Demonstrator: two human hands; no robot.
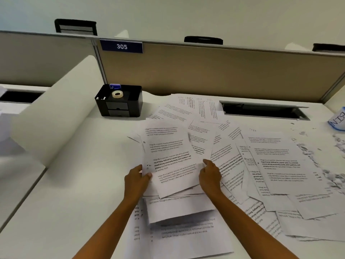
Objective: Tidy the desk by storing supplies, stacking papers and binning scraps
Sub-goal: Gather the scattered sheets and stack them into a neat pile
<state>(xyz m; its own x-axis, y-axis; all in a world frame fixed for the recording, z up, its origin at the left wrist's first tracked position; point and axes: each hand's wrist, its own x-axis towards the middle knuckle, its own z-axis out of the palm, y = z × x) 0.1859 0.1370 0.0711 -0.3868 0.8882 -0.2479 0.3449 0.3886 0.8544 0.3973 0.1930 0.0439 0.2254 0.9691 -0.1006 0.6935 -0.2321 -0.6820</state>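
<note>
Several printed sheets lie scattered over the white desk (71, 193). My left hand (137, 179) grips the left edge of a bundle of papers (171, 157), thumb on top of it. My right hand (210, 174) holds the bundle's right edge, its fingers curled against the sheets. More loose papers (276, 165) fan out to the right and behind. Torn paper scraps (328, 159) litter the desk's right side. A black organizer box (119, 100) at the back left holds a tape roll (117, 94) and a blue item (114, 86).
A beige partition (205, 71) with a "305" sign (121, 46) closes the back. A cable slot (261, 111) opens behind the papers. A white side panel (56, 113) slants at the left. A white container with blue lettering (337, 121) sits at the right edge.
</note>
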